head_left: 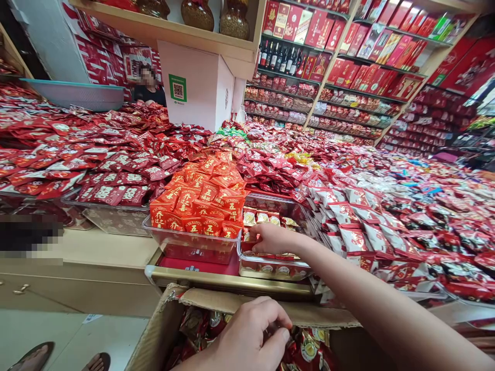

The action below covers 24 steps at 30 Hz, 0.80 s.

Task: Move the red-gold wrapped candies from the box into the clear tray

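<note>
My right hand (276, 240) reaches into a clear plastic bin (276, 270) partly filled with gold-and-red wrapped packets (266, 218). Its thumb and fingers are apart, close over the packets, with nothing visibly gripped. Lower down, my left hand (253, 330) is over an open cardboard box (209, 300) of shiny red packets with gold round prints (309, 348). The fingers of this hand curl in toward the thumb; whatever lies between them is hidden. Just left of the clear bin stands another clear bin (193, 248) heaped with orange-red packets (204, 198).
Red-and-white packets (356, 226) pile up on the right, dark red ones (112, 188) on the left. A blue basket (73, 95) sits behind. Shelves (328, 72) of boxes and bottles line the back. Another person (146, 87) is beyond the counter. Sandalled feet (98, 361) show at lower left.
</note>
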{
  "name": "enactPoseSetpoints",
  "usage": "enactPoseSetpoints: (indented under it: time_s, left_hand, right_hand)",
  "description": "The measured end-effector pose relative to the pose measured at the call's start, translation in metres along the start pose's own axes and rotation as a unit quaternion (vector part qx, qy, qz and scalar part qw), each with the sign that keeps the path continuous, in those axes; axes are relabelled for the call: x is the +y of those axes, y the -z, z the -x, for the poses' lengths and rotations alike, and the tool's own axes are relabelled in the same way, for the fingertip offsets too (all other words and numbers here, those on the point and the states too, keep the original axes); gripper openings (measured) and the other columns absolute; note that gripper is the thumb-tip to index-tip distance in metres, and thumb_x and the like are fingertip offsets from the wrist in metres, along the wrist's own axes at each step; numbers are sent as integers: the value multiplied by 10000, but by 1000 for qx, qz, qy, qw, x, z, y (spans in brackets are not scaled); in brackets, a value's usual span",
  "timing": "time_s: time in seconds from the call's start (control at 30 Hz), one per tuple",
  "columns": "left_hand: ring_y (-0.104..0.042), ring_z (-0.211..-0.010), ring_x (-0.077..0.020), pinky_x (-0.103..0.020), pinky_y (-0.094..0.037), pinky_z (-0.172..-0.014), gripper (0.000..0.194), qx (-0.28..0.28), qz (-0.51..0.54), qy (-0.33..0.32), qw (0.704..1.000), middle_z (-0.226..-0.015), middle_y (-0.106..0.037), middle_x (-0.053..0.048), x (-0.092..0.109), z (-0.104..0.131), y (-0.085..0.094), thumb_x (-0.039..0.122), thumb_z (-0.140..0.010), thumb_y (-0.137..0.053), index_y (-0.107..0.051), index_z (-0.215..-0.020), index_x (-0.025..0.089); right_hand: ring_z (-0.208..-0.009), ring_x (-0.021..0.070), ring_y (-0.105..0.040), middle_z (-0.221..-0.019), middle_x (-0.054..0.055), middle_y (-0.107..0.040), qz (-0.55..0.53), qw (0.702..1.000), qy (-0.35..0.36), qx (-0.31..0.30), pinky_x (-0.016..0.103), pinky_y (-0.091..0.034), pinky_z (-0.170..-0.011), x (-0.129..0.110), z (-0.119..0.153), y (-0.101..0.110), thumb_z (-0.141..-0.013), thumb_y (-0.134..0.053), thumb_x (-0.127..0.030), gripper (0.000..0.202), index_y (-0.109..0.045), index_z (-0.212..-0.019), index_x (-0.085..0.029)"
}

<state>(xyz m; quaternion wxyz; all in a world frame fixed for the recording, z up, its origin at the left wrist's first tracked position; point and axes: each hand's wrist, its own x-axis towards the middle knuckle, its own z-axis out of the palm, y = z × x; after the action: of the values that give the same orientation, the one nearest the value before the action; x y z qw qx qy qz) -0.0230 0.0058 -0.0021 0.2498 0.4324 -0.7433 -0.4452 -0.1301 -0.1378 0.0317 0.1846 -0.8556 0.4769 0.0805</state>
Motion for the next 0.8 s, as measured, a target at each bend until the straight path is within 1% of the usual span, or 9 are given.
enactPoseSetpoints:
  time_s: [0.13,0.2,0.4,0.53,0.6,0.67,0.73,0.8]
  left_hand:
    - [-524,-646,-113,-183,-393,-573,163,1,0,4,1000,-740,-576,-18,1,-1,0,115,-708,-480,-620,-785,144]
    - [-522,-643,-111,-182,-390,-570,161,2,-1,5,1000,-739,-574,-14,2,0,0,118,-710,-479,-619,-783,148]
    - [-521,-649,-112,-184,-391,-585,145,8,-9,-1,1000,-722,-576,-8,2,1,-1,121,-717,-477,-612,-765,148]
    - [-528,-659,-113,-183,-396,-597,140,6,-12,-4,1000,-726,-584,-7,1,1,0,122,-716,-483,-611,-764,151]
    - [-528,-653,-110,-180,-397,-593,145,6,-16,-4,1000,-731,-587,-8,1,1,0,122,-718,-481,-614,-770,153]
    - [-532,-651,-109,-177,-399,-585,153,5,-20,-4,1000,-745,-596,-12,0,1,0,124,-719,-483,-618,-786,153]
    - [-542,-665,-113,-174,-401,-582,163,1,-22,-6,1000,-761,-608,-20,0,0,0,123,-715,-487,-623,-801,152]
    - [-554,-668,-117,-172,-403,-578,180,-10,-30,-11,999,-762,-625,-24,0,0,1,124,-716,-486,-631,-819,154]
  right_hand:
    - [-848,183,-578,-968,75,-637,6,1000,2,1,223,-413,-644,0,2,3,-653,-482,-91,370,-595,-992,-185]
    - [-913,190,-571,-1027,88,-624,10,1000,2,0,233,-418,-701,0,2,3,-651,-442,-49,442,-581,-1048,-185]
    - [-1002,239,-551,-1091,127,-608,29,999,5,-22,281,-425,-773,-3,0,-1,-628,-431,-8,561,-544,-1153,-168]
    - [-996,251,-558,-1067,131,-622,36,999,11,-19,291,-431,-772,-2,-4,-4,-610,-445,5,574,-553,-1146,-168]
    - [-979,240,-568,-1055,128,-627,32,999,10,0,284,-433,-765,0,-2,-3,-623,-438,0,562,-551,-1147,-168]
    - [-998,221,-555,-1077,134,-612,28,999,9,34,276,-419,-789,-2,7,2,-663,-406,-12,530,-533,-1159,-146]
    - [-995,205,-543,-1068,136,-608,17,995,17,95,272,-400,-812,-7,29,10,-712,-381,-44,444,-545,-1118,-119]
    - [-864,182,-570,-933,98,-642,-30,987,40,151,259,-414,-748,-15,63,17,-751,-389,-108,306,-596,-975,-136]
